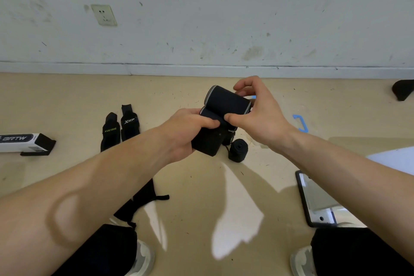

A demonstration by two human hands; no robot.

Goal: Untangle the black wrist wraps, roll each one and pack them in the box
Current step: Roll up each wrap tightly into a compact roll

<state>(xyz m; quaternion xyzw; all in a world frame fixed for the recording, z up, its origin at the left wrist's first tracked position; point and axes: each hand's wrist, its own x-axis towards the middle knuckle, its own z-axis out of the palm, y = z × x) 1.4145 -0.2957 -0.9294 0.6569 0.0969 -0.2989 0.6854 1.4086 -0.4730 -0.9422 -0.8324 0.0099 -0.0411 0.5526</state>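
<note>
Now my left hand (186,132) grips the loose tail (207,144); my right hand (259,114) pinches the roll (226,101), axis left-right; box (20,142) well left.

Wrist wrap (226,102): black matt woven cloth, grey edge stripes.
Rolled wrap (238,149): same matt black cloth.
Box (18,141): white card, slight gloss.
Floor (201,186): beige, smooth, faint sheen.
Wall (224,18): matt white paint, scuffed.
Phone (313,197): glossy reflective screen.

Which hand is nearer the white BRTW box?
Left. The left hand grips the wrist wrap well right of the box; the right hand pinches it even farther right.
</note>
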